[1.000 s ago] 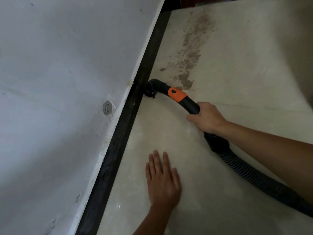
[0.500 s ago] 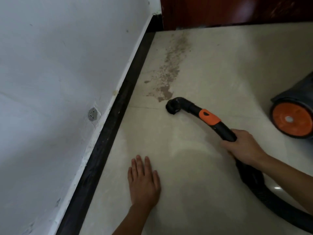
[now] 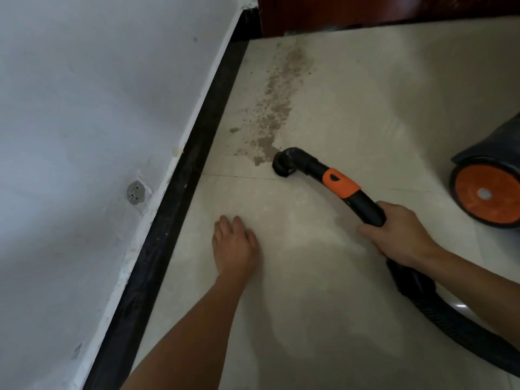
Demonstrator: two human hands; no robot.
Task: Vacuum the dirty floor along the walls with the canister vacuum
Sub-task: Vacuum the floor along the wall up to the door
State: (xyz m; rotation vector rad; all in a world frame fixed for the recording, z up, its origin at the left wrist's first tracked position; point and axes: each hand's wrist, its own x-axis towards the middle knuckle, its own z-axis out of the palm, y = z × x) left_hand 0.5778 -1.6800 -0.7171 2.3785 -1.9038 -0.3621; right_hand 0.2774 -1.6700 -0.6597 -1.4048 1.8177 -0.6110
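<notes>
My right hand (image 3: 399,235) grips the black vacuum handle (image 3: 363,205), which has an orange collar. Its round black nozzle (image 3: 282,164) rests on the pale tile floor, at the near end of a brown dirt streak (image 3: 277,108) that runs toward the far wall. The ribbed black hose (image 3: 450,322) trails from my hand to the lower right. My left hand (image 3: 235,244) lies flat on the floor with fingers apart, between the nozzle and the black baseboard (image 3: 180,192). The canister vacuum (image 3: 489,190), with an orange wheel, sits at the right edge.
A white wall (image 3: 84,122) with a small grey patch (image 3: 135,193) fills the left. A dark red wooden door or panel (image 3: 365,9) closes the far end. Bare tile (image 3: 323,319) lies in the foreground.
The nozzle has moved from the baseboard out to the right, to the near end of the dirt streak. The view has swung, and the canister has come into sight. My left hand stays flat.
</notes>
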